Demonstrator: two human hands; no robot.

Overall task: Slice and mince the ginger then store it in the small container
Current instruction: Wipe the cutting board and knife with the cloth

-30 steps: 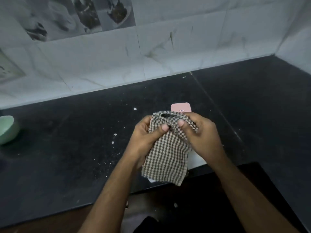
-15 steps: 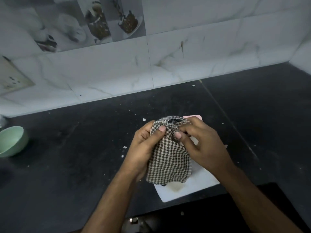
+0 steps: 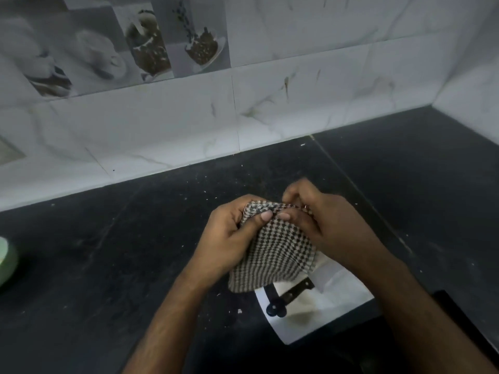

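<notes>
I see both forearms bare, entering from 6 o'clock, converging toward centre. Left hand (image 3: 229,238) curled, thumb laid across front, tip pointing to 3 o'clock, pinching checked cloth (image 3: 275,252). Right hand (image 3: 324,222) curled over the cloth's top edge from 3 o'clock, thumb tip meeting left thumb; index finger blurred. Hands nearly touching.

1. The cloth (image 3: 272,252) has a small brown-and-white check.
2. The counter (image 3: 108,265) is black with pale specks.
3. The cutting board (image 3: 337,300) is white.
4. The knife handle (image 3: 293,291) is black.
5. The bowl (image 3: 6,259) is pale green.
6. The wall tiles (image 3: 324,90) are white, veined grey.
</notes>
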